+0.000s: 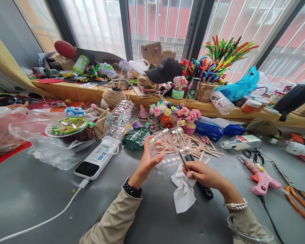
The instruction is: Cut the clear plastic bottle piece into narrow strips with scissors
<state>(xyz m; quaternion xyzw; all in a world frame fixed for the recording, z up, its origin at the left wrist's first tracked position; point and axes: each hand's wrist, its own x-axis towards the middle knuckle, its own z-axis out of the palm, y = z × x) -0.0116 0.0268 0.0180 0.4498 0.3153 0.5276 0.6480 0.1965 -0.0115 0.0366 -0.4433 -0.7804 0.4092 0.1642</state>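
Note:
My left hand [150, 156] is wrapped around a cut clear plastic bottle [169, 159], holding it above the table. Between the fingers of my right hand [202, 173] is a slim dark metal tool that looks like a pair of scissors [184, 162], its tip against or very near the bottle's right side; the handles are mostly hidden. A crumpled white tissue [184, 195] lies below my right hand. Beside it, partly under that hand, rests a black-handled tool [205, 191] whose kind I cannot make out.
Wooden craft sticks [202, 145] lie behind the bottle. A pink glue gun [260, 176], black-handled scissors [254, 156] and orange-handled shears [298, 196] are at right. A white power bank [98, 159] with a cable is at left, near a green crushed bottle [136, 138].

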